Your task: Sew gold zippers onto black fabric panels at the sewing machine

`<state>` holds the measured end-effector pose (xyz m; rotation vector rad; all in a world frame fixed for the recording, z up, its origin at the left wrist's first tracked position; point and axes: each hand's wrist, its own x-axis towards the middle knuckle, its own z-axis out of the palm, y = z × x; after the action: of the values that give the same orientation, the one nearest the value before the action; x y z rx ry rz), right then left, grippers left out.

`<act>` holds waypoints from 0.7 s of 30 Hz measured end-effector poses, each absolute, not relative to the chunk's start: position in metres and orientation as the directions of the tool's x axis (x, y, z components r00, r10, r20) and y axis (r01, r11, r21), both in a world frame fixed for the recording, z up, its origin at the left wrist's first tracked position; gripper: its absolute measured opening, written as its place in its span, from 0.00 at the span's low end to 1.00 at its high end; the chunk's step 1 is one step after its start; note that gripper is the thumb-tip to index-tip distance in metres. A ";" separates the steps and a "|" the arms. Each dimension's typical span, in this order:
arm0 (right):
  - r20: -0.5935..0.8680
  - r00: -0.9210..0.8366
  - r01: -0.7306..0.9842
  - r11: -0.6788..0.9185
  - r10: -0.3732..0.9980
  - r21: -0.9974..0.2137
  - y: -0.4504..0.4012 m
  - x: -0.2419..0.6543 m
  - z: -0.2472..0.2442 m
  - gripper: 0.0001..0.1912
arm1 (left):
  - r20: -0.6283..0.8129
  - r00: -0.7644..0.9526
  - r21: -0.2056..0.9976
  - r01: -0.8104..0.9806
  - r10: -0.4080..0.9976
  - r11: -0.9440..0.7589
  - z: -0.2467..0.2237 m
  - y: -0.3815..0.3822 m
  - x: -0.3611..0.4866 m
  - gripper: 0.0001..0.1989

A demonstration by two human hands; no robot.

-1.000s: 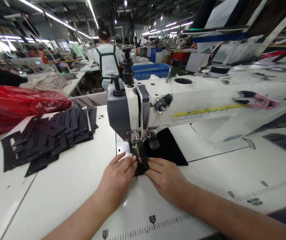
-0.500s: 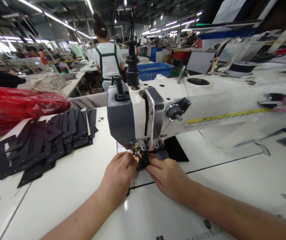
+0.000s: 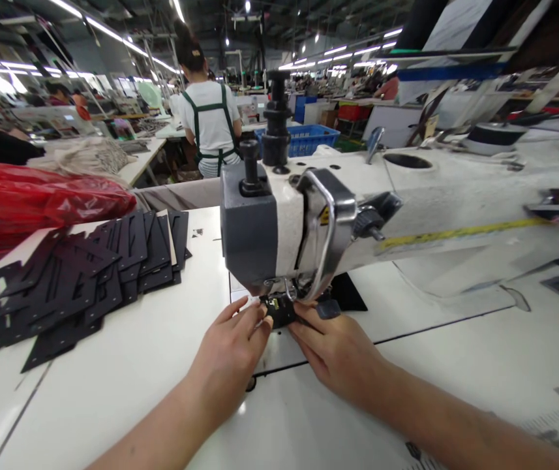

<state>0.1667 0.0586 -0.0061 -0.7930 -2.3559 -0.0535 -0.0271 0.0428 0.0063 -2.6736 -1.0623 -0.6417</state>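
Observation:
A small black piece (image 3: 282, 314) with yellow-gold marking lies under the head of a white and grey sewing machine (image 3: 250, 228). My left hand (image 3: 233, 349) is closed on its left edge, thumb and fingertips together, with the forefinger stretched out on the machine bed. On the other side, the fingers of my right hand (image 3: 338, 343) press together on the piece's right edge. The needle and presser foot area is partly covered by the metal guard and my fingers. Behind my right fingers a flat black panel (image 3: 350, 292) shows on the bed.
Several black cut panels (image 3: 74, 281) lie in an overlapping pile at left, beside a red plastic bag (image 3: 39, 202). Beyond the table a person (image 3: 211, 117) in a green-strapped apron stands near a blue crate (image 3: 313, 137). Yellow measuring tape (image 3: 460, 234) runs along the machine arm.
The small black piece now lies flatter, its gold marking more exposed. My left fingers have opened out slightly from it. The machine appears further right as the view has shifted.

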 end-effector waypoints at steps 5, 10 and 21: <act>0.581 -0.616 0.563 0.813 0.531 -0.146 0.063 0.167 -0.006 0.14 | 0.439 0.641 0.016 0.695 0.629 -0.719 0.007 0.048 -0.026 0.12; 0.578 -0.609 0.576 0.804 0.543 -0.148 0.066 0.166 -0.010 0.14 | 0.418 0.638 0.044 0.697 0.647 -0.716 0.006 0.050 -0.027 0.11; 0.712 -0.512 0.620 0.780 0.480 -0.080 0.065 0.167 -0.006 0.09 | 0.461 0.611 0.009 0.722 0.644 -0.691 0.004 0.052 -0.026 0.08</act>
<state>0.1669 0.0646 -0.0060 -0.8132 -2.2104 -0.2375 -0.0258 0.0517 0.0038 -2.6566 -1.1381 -0.6539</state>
